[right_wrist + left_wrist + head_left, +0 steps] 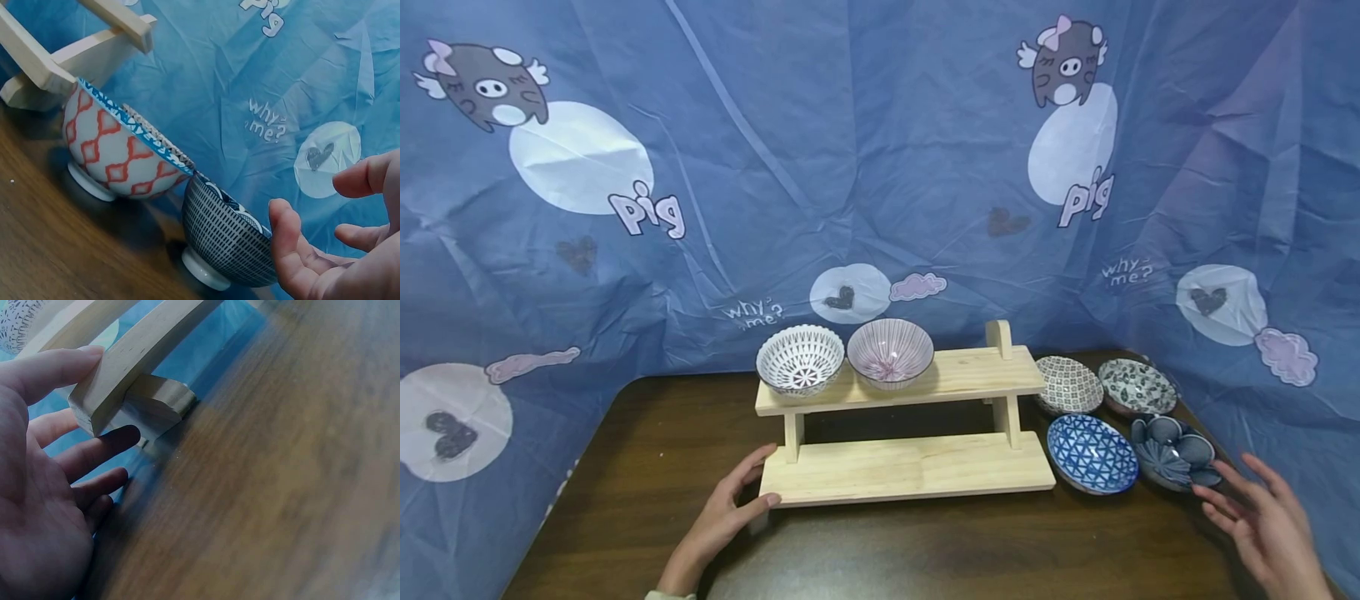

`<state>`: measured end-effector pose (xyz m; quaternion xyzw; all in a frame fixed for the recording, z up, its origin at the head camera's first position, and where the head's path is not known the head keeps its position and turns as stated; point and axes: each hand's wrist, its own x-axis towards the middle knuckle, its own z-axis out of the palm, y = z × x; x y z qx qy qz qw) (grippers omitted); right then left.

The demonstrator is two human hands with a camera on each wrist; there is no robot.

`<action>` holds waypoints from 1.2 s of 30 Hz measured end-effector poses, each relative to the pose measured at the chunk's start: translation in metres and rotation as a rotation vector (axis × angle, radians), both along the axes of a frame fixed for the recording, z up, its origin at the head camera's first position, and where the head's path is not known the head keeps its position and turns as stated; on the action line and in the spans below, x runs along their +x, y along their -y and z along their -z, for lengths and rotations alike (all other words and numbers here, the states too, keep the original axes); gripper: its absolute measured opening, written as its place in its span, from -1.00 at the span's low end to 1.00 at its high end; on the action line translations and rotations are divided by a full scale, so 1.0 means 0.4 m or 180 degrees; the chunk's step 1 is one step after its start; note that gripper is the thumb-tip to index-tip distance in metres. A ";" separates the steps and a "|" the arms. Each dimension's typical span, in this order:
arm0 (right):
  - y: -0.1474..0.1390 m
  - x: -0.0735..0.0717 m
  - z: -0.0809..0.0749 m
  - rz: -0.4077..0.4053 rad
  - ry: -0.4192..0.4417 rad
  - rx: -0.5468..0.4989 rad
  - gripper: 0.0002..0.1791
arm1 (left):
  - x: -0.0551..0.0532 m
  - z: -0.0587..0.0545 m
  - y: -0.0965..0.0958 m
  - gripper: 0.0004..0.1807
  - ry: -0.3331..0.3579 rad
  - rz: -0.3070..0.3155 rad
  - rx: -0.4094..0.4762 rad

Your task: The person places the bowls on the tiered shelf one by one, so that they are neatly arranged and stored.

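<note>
A two-tier wooden rack point(910, 471) stands on the table. At the left end of its lower board is my left hand point(722, 510). In the left wrist view the thumb lies on top of the board's corner and the index finger goes behind it, pinching it; the other fingers stick out free. My right hand point(1262, 521) is held with spread, slightly bent fingers beside a dark blue flower-patterned bowl point(1176, 454), holding nothing. Left of that bowl sits a blue triangle-patterned bowl point(1092, 454), whose outside shows red diamonds in the right wrist view.
On the rack's upper board stand a white bowl with dark marks point(801, 358) and a purple-striped bowl point(891, 354). Behind the blue bowls are a grey-patterned bowl point(1070, 385) and a leaf-patterned bowl point(1138, 386). A blue curtain point(925, 167) hangs around the brown table point(880, 550).
</note>
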<state>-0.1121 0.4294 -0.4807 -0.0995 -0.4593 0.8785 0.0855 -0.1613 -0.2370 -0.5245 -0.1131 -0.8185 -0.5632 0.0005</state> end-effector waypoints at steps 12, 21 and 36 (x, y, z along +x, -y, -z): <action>-0.025 0.014 0.018 0.0083 -0.0057 -0.0102 -0.65 | 0.001 -0.004 0.000 -0.29 0.0080 -0.0036 -0.0042; -0.024 -0.002 0.029 0.0185 0.0740 0.0434 -0.49 | 0.002 -0.004 0.000 -0.30 0.0057 -0.0019 -0.0025; -0.005 -0.011 0.075 -0.0189 0.0167 0.0397 -0.52 | 0.001 -0.011 -0.005 -0.29 0.0177 -0.0100 -0.0102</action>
